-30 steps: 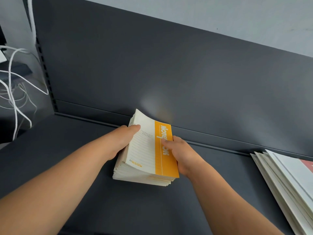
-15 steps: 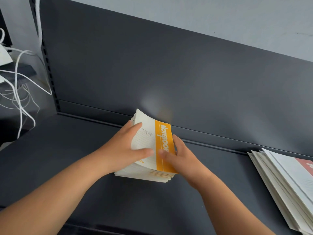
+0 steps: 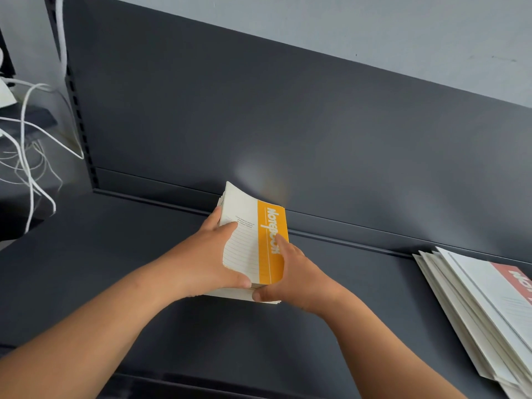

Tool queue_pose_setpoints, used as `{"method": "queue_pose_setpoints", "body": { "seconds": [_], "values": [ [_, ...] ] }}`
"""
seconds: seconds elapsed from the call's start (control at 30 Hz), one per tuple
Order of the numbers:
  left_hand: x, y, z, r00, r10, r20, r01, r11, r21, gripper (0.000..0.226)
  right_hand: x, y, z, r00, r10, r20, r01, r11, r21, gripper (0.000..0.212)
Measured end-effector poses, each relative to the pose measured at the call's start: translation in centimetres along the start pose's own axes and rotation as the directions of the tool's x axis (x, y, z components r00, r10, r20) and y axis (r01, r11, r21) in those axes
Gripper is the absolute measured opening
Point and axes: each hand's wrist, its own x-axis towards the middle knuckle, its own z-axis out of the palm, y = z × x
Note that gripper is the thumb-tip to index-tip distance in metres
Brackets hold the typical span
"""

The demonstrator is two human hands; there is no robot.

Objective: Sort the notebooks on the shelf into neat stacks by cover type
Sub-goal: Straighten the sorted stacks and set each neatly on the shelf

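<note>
A stack of small notebooks with cream and orange covers [image 3: 253,240] lies on the dark grey shelf [image 3: 121,269], close to its back panel. My left hand [image 3: 213,257] grips the stack's left side, thumb curled at the near corner and a finger laid on the top cover. My right hand [image 3: 290,272] grips the right side, one finger resting on the orange band and the thumb pinching the near edge. The lower notebooks are mostly hidden behind both hands. A second stack of larger notebooks with a red band on the top cover [image 3: 489,306] lies fanned at the right.
White cables [image 3: 26,156] hang beside the shelf's slotted upright [image 3: 77,110] at the far left. The shelf's tall dark back panel [image 3: 288,125] rises right behind the orange stack. The shelf's front edge runs along the bottom of the view.
Both hands have closed in on the orange stack: my left thumb slid to the near corner, my right thumb tucked under the near edge. The top cover's near end is lifted a little.
</note>
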Motion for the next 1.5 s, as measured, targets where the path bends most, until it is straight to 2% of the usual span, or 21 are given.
{"method": "queue_pose_setpoints", "body": {
  "seconds": [0.23,0.37,0.47,0.6,0.73,0.97,1.2,1.5],
  "values": [
    [-0.6,0.1,-0.5,1.000,0.000,-0.013,-0.001,0.999,-0.048,0.096,-0.5,0.1,-0.6,1.000,-0.022,-0.021,0.023,1.000,0.004,0.122],
    [-1.1,0.4,-1.1,0.997,-0.024,-0.067,0.030,0.997,0.077,0.108,-1.0,0.6,-1.0,0.999,-0.030,-0.042,0.030,0.999,0.016,0.117],
    [-1.2,1.4,-1.5,0.993,0.019,-0.117,0.004,0.981,0.195,0.102,-1.7,0.9,-1.5,0.994,-0.034,-0.106,0.037,0.999,0.027,0.104],
    [-0.6,2.4,-1.5,0.978,0.127,-0.163,-0.074,0.952,0.298,0.096,-3.2,1.1,-2.6,0.964,-0.080,-0.254,0.086,0.996,0.011,0.068],
    [0.3,3.2,-0.7,0.965,0.211,-0.157,-0.142,0.921,0.363,0.098,-4.1,2.4,-3.2,0.932,-0.064,-0.357,0.047,0.997,-0.056,0.063],
    [1.6,7.1,2.1,0.950,0.302,-0.084,-0.255,0.900,0.353,0.092,-6.9,5.3,-5.0,0.895,-0.023,-0.446,-0.040,0.991,-0.131,0.061],
    [2.9,12.3,6.2,0.934,0.357,-0.016,-0.331,0.880,0.340,0.087,-10.3,10.3,-8.5,0.852,0.033,-0.522,-0.110,0.987,-0.117,0.063],
    [5.7,21.6,15.4,0.957,0.290,0.022,-0.286,0.925,0.251,0.085,-15.0,22.0,-14.8,0.834,0.081,-0.546,-0.171,0.979,-0.115,0.061]
  ]
}}
